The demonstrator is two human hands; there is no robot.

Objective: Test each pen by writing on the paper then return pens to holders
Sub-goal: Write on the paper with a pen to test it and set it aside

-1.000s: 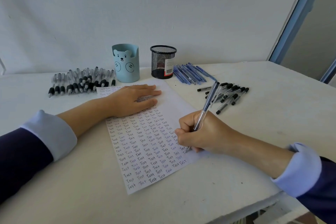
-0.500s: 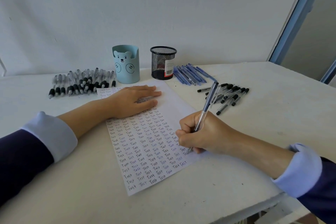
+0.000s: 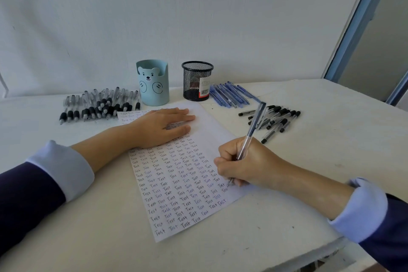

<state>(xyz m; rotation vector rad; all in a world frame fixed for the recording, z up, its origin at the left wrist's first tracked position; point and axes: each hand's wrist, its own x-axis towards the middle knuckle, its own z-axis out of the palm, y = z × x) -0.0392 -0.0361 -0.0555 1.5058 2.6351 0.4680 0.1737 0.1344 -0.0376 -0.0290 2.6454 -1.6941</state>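
Barely anything moved from half a second before. The right hand (image 3: 249,163) still gripped the clear pen (image 3: 251,130) in curled fingers, tip down on the paper (image 3: 176,183) near its right edge, same spot. The pen's long axis leaned from the tip up and away toward the far right corner of the tabletop (image 3: 331,139). The left hand (image 3: 159,127) stayed flat, fingers straight, pressing the paper's far end. There was lots of bare tabletop from the writing hand out to the right edge. The bear holder (image 3: 153,83) and mesh holder (image 3: 196,81) stood by the far edge.
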